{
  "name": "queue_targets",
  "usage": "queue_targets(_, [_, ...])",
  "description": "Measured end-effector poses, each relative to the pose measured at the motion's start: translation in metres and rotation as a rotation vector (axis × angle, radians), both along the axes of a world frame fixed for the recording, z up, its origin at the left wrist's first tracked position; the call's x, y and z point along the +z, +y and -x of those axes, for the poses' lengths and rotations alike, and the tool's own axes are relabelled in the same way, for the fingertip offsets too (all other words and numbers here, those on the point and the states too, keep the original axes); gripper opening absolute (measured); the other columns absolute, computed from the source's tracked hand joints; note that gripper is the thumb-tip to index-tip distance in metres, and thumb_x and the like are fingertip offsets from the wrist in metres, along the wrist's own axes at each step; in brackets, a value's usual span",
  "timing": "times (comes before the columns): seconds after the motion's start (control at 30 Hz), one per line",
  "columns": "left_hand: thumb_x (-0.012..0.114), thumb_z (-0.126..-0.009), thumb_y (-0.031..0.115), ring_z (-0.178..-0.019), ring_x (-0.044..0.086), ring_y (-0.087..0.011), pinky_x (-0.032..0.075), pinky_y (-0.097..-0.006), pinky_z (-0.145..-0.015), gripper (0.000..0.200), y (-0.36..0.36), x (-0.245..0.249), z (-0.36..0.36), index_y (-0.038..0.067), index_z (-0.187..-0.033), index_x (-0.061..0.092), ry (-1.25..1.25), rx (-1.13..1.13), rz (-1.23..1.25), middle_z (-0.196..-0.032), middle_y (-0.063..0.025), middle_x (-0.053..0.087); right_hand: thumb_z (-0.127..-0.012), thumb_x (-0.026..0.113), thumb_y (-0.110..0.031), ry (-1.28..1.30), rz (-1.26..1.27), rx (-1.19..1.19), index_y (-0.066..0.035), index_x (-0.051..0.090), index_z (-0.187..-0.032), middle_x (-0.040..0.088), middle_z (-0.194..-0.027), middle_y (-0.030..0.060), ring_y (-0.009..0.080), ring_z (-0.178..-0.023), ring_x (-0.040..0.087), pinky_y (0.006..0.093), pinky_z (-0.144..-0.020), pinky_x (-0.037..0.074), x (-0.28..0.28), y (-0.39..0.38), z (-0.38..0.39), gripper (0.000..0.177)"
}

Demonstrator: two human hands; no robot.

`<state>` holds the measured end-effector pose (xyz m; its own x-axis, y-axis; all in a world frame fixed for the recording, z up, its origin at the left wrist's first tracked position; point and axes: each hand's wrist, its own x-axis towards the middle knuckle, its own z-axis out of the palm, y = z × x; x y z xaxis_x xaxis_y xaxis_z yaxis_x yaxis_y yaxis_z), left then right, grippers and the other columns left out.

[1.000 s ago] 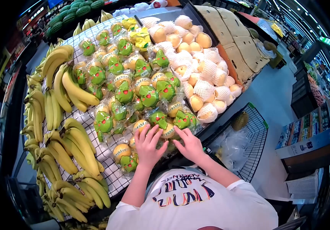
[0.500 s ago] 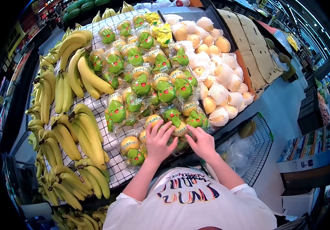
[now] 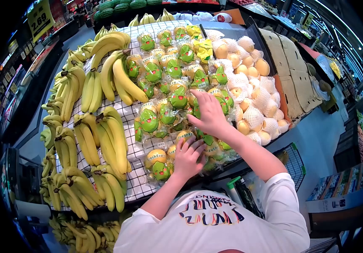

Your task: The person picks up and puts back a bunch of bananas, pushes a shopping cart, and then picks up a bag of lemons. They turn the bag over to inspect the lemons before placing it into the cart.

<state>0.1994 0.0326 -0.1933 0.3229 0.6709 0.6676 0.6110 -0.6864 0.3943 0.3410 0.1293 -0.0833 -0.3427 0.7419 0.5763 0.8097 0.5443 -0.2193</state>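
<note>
Bagged yellow fruit (image 3: 149, 121), in clear packs printed with a green cartoon face and "FreshFruit", lies in rows on a white gridded display surface. My left hand (image 3: 188, 159) rests on packs near the front edge, its fingers a little apart over the wrapping. Farther in, my right hand (image 3: 210, 112) reaches over the middle of the packs. Its fingers point forward with the thumb held away from them, and it covers part of the packs below. A front pack (image 3: 158, 162) lies just left of my left hand.
Banana bunches (image 3: 112, 139) fill the left of the display. Pale round fruit in foam nets (image 3: 253, 116) sits in a dark-edged section on the right, beside flattened cardboard (image 3: 289, 69). A wire cart (image 3: 295, 164) stands at the right front, with watermelons (image 3: 118, 12) at the back.
My right hand has moved forward from the front packs to the middle ones. My left hand stays on the front packs. The whole view has shifted slightly.
</note>
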Motion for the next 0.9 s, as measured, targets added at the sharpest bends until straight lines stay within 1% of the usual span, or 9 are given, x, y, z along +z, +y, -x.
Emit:
queue_targets(0.1, [0.071, -0.073, 0.016, -0.124, 0.053, -0.0253, 0.034, -0.0501, -0.11, 0.034, -0.001, 0.003, 0.0, 0.013, -0.107, 0.069, -0.009, -0.002, -0.01, -0.12, -0.0024, 0.065, -0.079, 0.073, -0.049, -0.15, 0.144, -0.172, -0.008, 0.03, -0.148, 0.044, -0.14, 0.0175, 0.0371, -0.123, 0.048, 0.0487, -0.105, 0.038, 0.01, 0.032, 0.031, 0.091])
queue_targets(0.13, [0.07, -0.073, 0.015, -0.123, 0.053, -0.0257, 0.035, -0.0501, -0.109, 0.034, -0.001, 0.003, 0.0, 0.013, -0.107, 0.068, -0.011, -0.007, -0.012, -0.12, -0.0025, 0.065, -0.079, 0.067, -0.063, -0.263, 0.217, -0.254, -0.01, 0.025, -0.152, 0.039, -0.146, 0.0202, 0.0379, -0.127, 0.047, 0.0503, -0.106, 0.037, 0.017, 0.043, 0.042, 0.099])
queue_targets(0.23, [0.07, -0.074, 0.014, -0.122, 0.054, -0.0271, 0.035, -0.0499, -0.108, 0.032, -0.002, 0.006, 0.001, 0.011, -0.106, 0.069, -0.012, -0.011, 0.002, -0.119, -0.0039, 0.065, -0.078, 0.063, -0.069, -0.35, 0.375, -0.318, -0.008, 0.016, -0.156, 0.036, -0.149, 0.0239, 0.0389, -0.119, 0.056, 0.05, -0.101, 0.042, 0.021, 0.07, 0.068, 0.11])
queue_targets(0.33, [0.071, -0.073, 0.014, -0.12, 0.055, -0.0281, 0.036, -0.0508, -0.107, 0.034, 0.0, 0.004, 0.002, 0.012, -0.106, 0.069, -0.018, -0.016, -0.017, -0.118, -0.004, 0.066, -0.077, 0.067, -0.064, -0.415, 0.613, -0.355, -0.007, 0.012, -0.157, 0.033, -0.151, 0.0247, 0.0385, -0.113, 0.061, 0.0508, -0.098, 0.043, 0.031, 0.084, 0.085, 0.113])
queue_targets(0.43, [0.072, -0.073, 0.014, -0.12, 0.056, -0.0286, 0.036, -0.0514, -0.107, 0.034, 0.0, 0.003, 0.003, 0.012, -0.106, 0.07, -0.037, -0.023, -0.023, -0.118, -0.0041, 0.067, -0.077, 0.072, -0.051, -0.381, 0.575, -0.419, -0.006, 0.018, -0.154, 0.037, -0.146, 0.0232, 0.037, -0.109, 0.064, 0.0515, -0.095, 0.045, 0.023, 0.094, 0.092, 0.104])
queue_targets(0.53, [0.071, -0.073, 0.013, -0.119, 0.056, -0.0285, 0.037, -0.0505, -0.106, 0.033, -0.001, 0.004, 0.002, 0.011, -0.106, 0.069, -0.056, -0.027, -0.023, -0.117, -0.0045, 0.067, -0.076, 0.076, -0.039, -0.234, 0.71, -0.441, -0.007, 0.022, -0.149, 0.038, -0.143, 0.0218, 0.0349, -0.111, 0.064, 0.0532, -0.093, 0.046, 0.032, 0.097, 0.091, 0.097])
queue_targets(0.63, [0.07, -0.072, 0.011, -0.119, 0.056, -0.0285, 0.038, -0.0493, -0.105, 0.032, -0.001, 0.009, 0.003, 0.01, -0.105, 0.069, -0.048, -0.03, -0.031, -0.115, -0.0049, 0.067, -0.073, 0.073, -0.028, -0.081, 0.636, -0.432, -0.005, 0.032, -0.139, 0.045, -0.131, 0.0209, 0.0381, -0.112, 0.062, 0.054, -0.093, 0.046, 0.026, 0.097, 0.085, 0.081])
queue_targets(0.83, [0.072, -0.071, 0.012, -0.118, 0.057, -0.0278, 0.036, -0.0492, -0.107, 0.033, -0.002, 0.007, 0.002, 0.011, -0.104, 0.07, -0.053, -0.02, -0.04, -0.114, -0.0032, 0.067, -0.073, 0.069, -0.024, 0.218, 0.629, -0.354, -0.003, 0.031, -0.14, 0.045, -0.132, 0.0243, 0.0439, -0.114, 0.059, 0.0488, -0.098, 0.047, 0.033, 0.101, 0.065, 0.08])
queue_targets(0.9, [0.071, -0.071, 0.012, -0.118, 0.057, -0.027, 0.035, -0.0484, -0.108, 0.033, -0.001, 0.003, 0.0, 0.011, -0.104, 0.07, -0.071, -0.013, -0.045, -0.113, -0.0024, 0.067, -0.071, 0.071, -0.021, 0.339, 0.598, -0.311, -0.005, 0.034, -0.139, 0.045, -0.134, 0.0238, 0.0406, -0.117, 0.058, 0.047, -0.1, 0.047, 0.025, 0.11, 0.056, 0.079])
